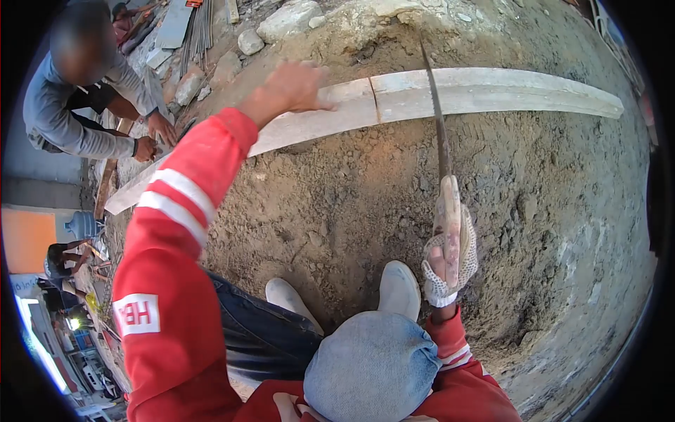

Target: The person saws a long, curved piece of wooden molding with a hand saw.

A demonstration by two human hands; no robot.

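Note:
A long pale wooden plank (492, 90) runs across the dirt in front of me. A dark rusty line crosses its face near the middle. My left hand (294, 87) is bare and overlaps the plank to the left of that line, its fingers stretched out and the thumb apart. In a knitted white glove, my right hand (450, 264) is wrapped around the worn handle of a handsaw (441, 133). The long blade points away from me and passes over the plank to the right of the dark line.
At the far left a crouching person (84, 105) has both hands at the plank's end. Rocks (288, 21) and thin metal rods (199, 32) lie at the back. My white boots (399, 290) stand on loose soil (337, 204). Other people work at the left edge.

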